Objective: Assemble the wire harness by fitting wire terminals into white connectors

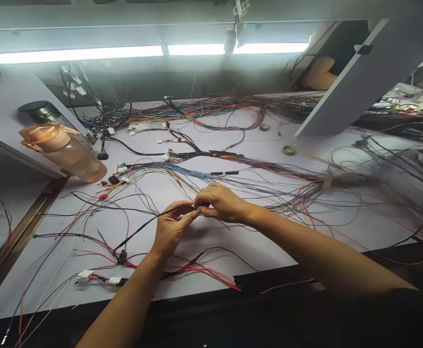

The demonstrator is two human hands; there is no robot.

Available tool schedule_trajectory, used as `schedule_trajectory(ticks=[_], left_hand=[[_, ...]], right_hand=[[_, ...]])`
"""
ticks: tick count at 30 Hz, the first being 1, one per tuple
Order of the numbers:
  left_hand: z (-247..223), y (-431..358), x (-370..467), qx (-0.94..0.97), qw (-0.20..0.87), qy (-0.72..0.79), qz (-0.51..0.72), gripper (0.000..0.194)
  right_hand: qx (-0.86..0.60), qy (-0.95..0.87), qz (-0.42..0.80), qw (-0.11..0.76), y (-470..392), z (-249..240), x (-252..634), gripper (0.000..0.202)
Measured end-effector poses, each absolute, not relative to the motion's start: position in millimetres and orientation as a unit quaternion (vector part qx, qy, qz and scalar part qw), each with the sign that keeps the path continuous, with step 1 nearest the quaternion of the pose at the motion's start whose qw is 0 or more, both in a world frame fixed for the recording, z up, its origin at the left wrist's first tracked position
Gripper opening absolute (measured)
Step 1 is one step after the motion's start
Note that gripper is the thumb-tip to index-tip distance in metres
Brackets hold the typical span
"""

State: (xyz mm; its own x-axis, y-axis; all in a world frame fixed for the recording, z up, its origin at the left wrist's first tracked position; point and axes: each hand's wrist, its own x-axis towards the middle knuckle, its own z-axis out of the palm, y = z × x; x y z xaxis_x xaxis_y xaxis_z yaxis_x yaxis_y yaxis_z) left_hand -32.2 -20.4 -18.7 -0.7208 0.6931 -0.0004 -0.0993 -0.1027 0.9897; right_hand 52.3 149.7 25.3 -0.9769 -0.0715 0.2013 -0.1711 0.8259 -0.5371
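Observation:
My left hand (173,224) and my right hand (224,203) meet over the middle of the white worktop, fingertips pinched together. Between them runs a black cable (142,225), which leads down left to a small black connector (122,257). The left thumb and fingers press on the cable; the right fingers close on its end, partly hidden by the hand. Just beyond the hands lies a wire bundle (167,166) of many colours with connectors at its left end. Red wires (211,273) lie on the worktop below the hands.
A peach-coloured bottle (66,150) leans at the left. Behind, a black-sleeved harness (211,153) and heaped wires (214,108) stretch across. Two tape rolls (288,150) sit back right. A slanted white panel (342,87) stands at the right; another person's arm (320,73) shows behind it.

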Motion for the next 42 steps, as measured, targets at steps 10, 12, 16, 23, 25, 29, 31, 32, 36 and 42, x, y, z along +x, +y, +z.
schedule_trajectory(ticks=[10, 12, 16, 23, 25, 29, 31, 32, 36, 42], left_hand=[[-23.2, -22.0, -36.0, 0.26, 0.262, 0.635, 0.678, 0.022], [-23.6, -23.0, -34.8, 0.27, 0.245, 0.637, 0.679, 0.021], [-26.0, -24.3, -33.5, 0.291, 0.218, 0.637, 0.68, 0.019], [-35.8, -22.5, -41.2, 0.271, 0.242, 0.599, 0.713, 0.021], [-35.9, -22.5, -44.5, 0.266, 0.24, 0.597, 0.718, 0.022], [-25.7, -24.2, -41.5, 0.279, 0.213, 0.606, 0.714, 0.023], [-19.0, -25.0, -35.5, 0.3, 0.222, 0.596, 0.711, 0.022], [-16.6, -25.0, -33.1, 0.307, 0.23, 0.592, 0.709, 0.022], [-17.8, -21.5, -36.1, 0.237, 0.23, 0.6, 0.728, 0.025], [-29.6, -16.6, -47.8, 0.179, 0.237, 0.565, 0.77, 0.024]], right_hand=[[-0.001, -0.963, 0.271, 0.012, 137.0, 40.1, 61.4, 0.014], [-0.004, -0.966, 0.258, -0.012, 136.1, 43.4, 60.5, 0.015], [0.005, -0.975, 0.221, -0.017, 134.0, 44.8, 59.0, 0.016], [0.03, -0.997, 0.074, 0.006, 123.8, 41.5, 52.4, 0.023], [0.024, -0.999, 0.038, 0.014, 118.3, 40.4, 47.0, 0.021], [0.006, -1.0, -0.006, 0.014, 114.6, 37.2, 33.7, 0.02], [-0.024, -0.999, -0.023, 0.011, 122.0, 36.8, 28.2, 0.022], [-0.041, -0.999, -0.031, 0.011, 128.4, 37.6, 26.3, 0.024], [-0.106, -0.991, -0.035, 0.069, 162.9, 46.6, 19.1, 0.029], [-0.137, -0.984, -0.038, 0.11, 204.5, 32.8, -21.9, 0.024]])
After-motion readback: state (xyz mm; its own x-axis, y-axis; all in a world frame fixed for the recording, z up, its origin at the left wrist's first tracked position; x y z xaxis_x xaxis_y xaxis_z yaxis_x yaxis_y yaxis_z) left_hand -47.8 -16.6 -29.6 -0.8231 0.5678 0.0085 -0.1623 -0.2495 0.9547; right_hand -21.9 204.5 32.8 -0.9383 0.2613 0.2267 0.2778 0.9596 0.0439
